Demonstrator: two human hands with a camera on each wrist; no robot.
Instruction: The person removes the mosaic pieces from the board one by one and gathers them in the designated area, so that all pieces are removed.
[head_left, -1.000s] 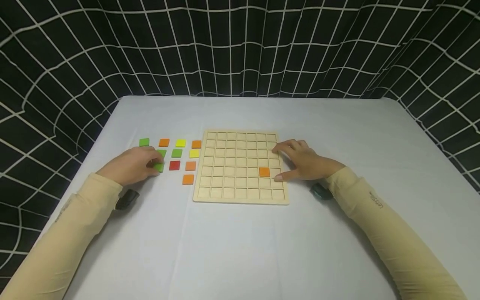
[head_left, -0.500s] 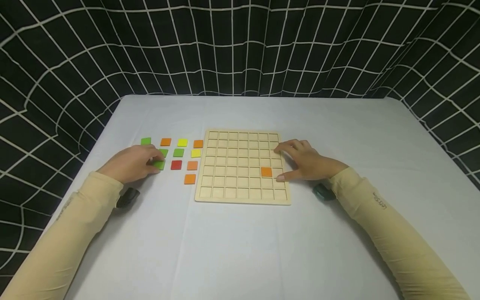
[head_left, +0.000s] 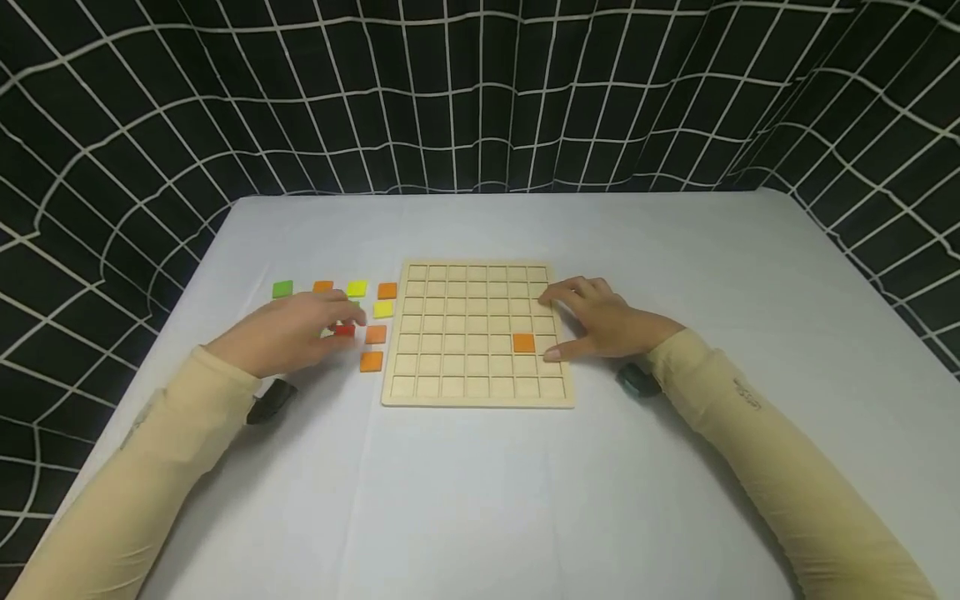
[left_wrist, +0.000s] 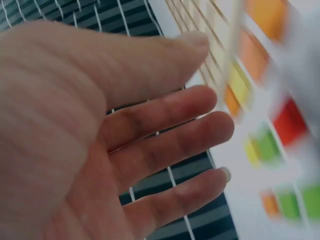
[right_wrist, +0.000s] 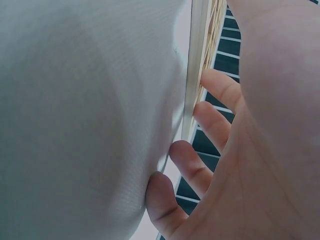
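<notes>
My left hand (head_left: 288, 333) hovers over the small square tiles left of the wooden grid board (head_left: 480, 390), fingers extended with no tile visible between them. It partly covers a red tile (head_left: 344, 331) and some green tiles. In the left wrist view, the thumb hides the index finger, and blurred red (left_wrist: 290, 122) and green tiles (left_wrist: 310, 200) lie past the fingertips. My right hand (head_left: 607, 321) rests at the board's right edge, fingers and thumb spread apart. One orange tile (head_left: 524, 342) sits in a cell of the board near the right thumb.
Along the board's left side lie yellow (head_left: 383, 309), salmon (head_left: 376, 334) and orange tiles (head_left: 371, 362). A green tile (head_left: 282, 289) lies farthest left. A white cloth covers the table (head_left: 465, 492), with a black gridded curtain (head_left: 480, 92) behind it.
My left hand has moved right from the green tiles toward the red one, and its thumb and fingers have straightened. My right hand stays at the board's edge. The head view has shifted slightly.
</notes>
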